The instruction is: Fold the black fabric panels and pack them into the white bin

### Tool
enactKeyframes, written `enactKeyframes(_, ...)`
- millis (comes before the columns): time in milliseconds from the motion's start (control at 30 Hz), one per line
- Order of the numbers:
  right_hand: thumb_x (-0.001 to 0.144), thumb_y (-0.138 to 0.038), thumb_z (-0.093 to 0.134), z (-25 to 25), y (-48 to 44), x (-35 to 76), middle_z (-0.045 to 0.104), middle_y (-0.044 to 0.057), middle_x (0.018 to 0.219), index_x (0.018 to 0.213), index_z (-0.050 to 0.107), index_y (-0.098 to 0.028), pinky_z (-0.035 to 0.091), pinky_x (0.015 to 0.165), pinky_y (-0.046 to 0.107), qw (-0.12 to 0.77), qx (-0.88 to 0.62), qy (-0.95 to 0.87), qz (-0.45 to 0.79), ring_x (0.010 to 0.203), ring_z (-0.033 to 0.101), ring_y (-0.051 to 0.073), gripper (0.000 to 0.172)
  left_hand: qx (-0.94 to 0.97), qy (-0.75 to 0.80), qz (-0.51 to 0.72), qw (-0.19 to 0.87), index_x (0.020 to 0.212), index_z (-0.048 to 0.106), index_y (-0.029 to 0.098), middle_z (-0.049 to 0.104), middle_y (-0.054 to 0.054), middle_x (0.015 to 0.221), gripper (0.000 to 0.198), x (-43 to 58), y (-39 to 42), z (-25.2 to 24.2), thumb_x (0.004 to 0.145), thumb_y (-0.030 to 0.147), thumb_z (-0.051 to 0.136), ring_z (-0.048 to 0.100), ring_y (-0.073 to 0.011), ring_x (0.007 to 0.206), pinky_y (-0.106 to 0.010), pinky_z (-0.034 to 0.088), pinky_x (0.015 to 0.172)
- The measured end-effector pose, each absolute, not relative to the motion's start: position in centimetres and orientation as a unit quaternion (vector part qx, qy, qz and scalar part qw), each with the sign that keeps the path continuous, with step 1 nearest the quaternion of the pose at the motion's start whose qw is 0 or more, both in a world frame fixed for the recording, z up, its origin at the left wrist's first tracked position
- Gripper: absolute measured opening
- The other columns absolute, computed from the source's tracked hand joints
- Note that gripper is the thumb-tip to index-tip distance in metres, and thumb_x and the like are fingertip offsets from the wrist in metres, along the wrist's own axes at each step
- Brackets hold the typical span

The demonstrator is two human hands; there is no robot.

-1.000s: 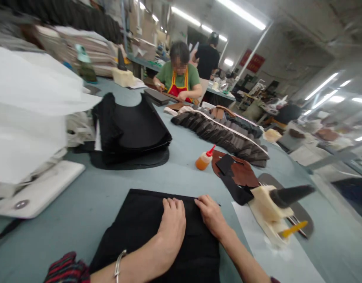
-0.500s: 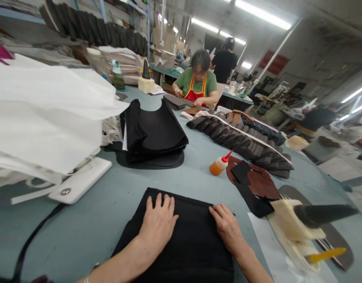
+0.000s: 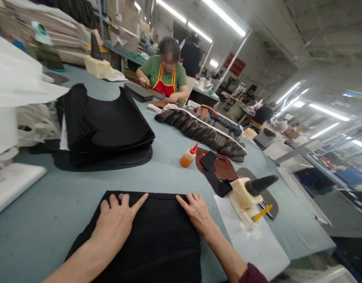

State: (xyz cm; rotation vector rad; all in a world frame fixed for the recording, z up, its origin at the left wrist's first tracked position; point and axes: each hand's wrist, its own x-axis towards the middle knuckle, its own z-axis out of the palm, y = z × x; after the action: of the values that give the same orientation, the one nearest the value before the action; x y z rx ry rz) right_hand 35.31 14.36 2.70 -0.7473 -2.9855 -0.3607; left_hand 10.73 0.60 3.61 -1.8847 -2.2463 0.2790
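Note:
A black fabric piece (image 3: 163, 243) lies flat on the blue-grey table (image 3: 65, 196) right in front of me. My left hand (image 3: 117, 220) rests palm-down on its upper left part, fingers spread and reaching the far edge. My right hand (image 3: 197, 212) lies flat on the upper right part, fingers stretched out toward the same edge. Neither hand holds anything.
A stack of black cut pieces (image 3: 110, 129) sits beyond. An orange glue bottle (image 3: 188, 157), brown leather pieces (image 3: 220, 169) and a foam block with a black cone (image 3: 251, 190) on white paper lie to the right. A person in a red apron (image 3: 166, 76) works at the far end.
My left hand has slid left along the fabric's far edge and spread its fingers wider. My right hand stays flat near the right side. The camera view has swung.

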Motion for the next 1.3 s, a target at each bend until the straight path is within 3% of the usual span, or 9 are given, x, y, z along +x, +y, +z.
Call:
enactKeyframes(133,0.089,-0.006,0.048,3.5,14.6,35.3,0.059,0.009,0.092,0.141,0.039,-0.019,0.042,0.073,0.036,0.010,-0.236,-0.964,-0.126,0.082,0.050,0.022,0.055,-0.639,-0.752,0.122,0.109,0.144,0.025,0.039,0.066,-0.017,0.095,0.072,10.8,1.1,4.1,0.083,0.001,0.028,0.066,-0.0307,0.079,-0.045,0.046,0.071)
enactKeyframes(267,0.092,-0.014,0.050,3.7,15.4,34.8,0.060,0.008,0.086,0.116,0.057,-0.014,0.042,0.072,0.035,0.054,-0.244,-0.964,-0.096,0.079,0.050,0.021,0.026,-0.658,-0.743,0.070,0.105,0.135,0.051,0.016,0.066,-0.019,0.107,0.057,10.6,1.4,4.3,0.085,0.002,0.029,0.061,-0.0311,0.103,-0.049,0.044,0.092)
enactKeyframes(333,0.093,-0.019,0.051,3.5,15.7,33.9,0.060,0.007,0.086,0.103,0.061,-0.017,0.042,0.072,0.033,0.081,-0.235,-0.967,-0.058,0.081,0.051,0.020,0.014,-0.678,-0.730,0.045,0.076,0.134,0.051,0.012,0.064,-0.018,0.116,0.056,11.1,1.5,4.1,0.084,0.001,0.027,0.059,-0.0283,0.107,-0.046,0.045,0.094)
enactKeyframes(533,0.095,-0.012,0.043,1.0,16.1,32.4,0.061,0.006,0.084,0.099,0.064,-0.017,0.045,0.066,0.025,0.162,-0.183,-0.969,0.027,0.077,0.054,0.015,0.021,-0.694,-0.718,0.040,0.038,0.134,0.051,0.012,0.060,-0.017,0.127,0.056,12.8,1.6,2.4,0.085,0.001,0.027,0.054,-0.0291,0.118,-0.048,0.043,0.099)
enactKeyframes(767,0.095,-0.012,0.043,0.5,15.9,33.3,0.063,0.007,0.088,0.104,0.066,-0.017,0.048,0.069,0.025,0.202,-0.205,-0.957,0.045,0.080,0.057,0.015,0.025,-0.694,-0.714,0.074,0.057,0.143,0.038,0.030,0.064,-0.013,0.105,0.064,13.6,2.2,3.2,0.085,0.004,0.032,0.060,-0.0263,0.099,-0.047,0.043,0.094)
enactKeyframes(1100,0.094,-0.014,0.047,1.1,15.7,33.1,0.059,0.006,0.089,0.122,0.058,-0.020,0.043,0.064,0.028,0.099,-0.164,-0.981,-0.032,0.078,0.049,0.017,0.030,-0.689,-0.713,0.111,0.072,0.140,0.041,0.034,0.064,-0.013,0.099,0.063,14.8,3.0,3.9,0.085,0.006,0.035,0.060,-0.0253,0.093,-0.046,0.041,0.091)
enactKeyframes(1300,0.096,-0.017,0.045,2.5,15.1,32.1,0.059,0.008,0.091,0.126,0.054,-0.017,0.043,0.065,0.031,0.044,-0.152,-0.986,-0.055,0.079,0.047,0.019,0.032,-0.681,-0.716,0.148,0.039,0.139,0.039,0.043,0.063,-0.011,0.090,0.067,15.9,4.1,5.1,0.084,0.004,0.036,0.062,-0.0243,0.079,-0.042,0.042,0.077)
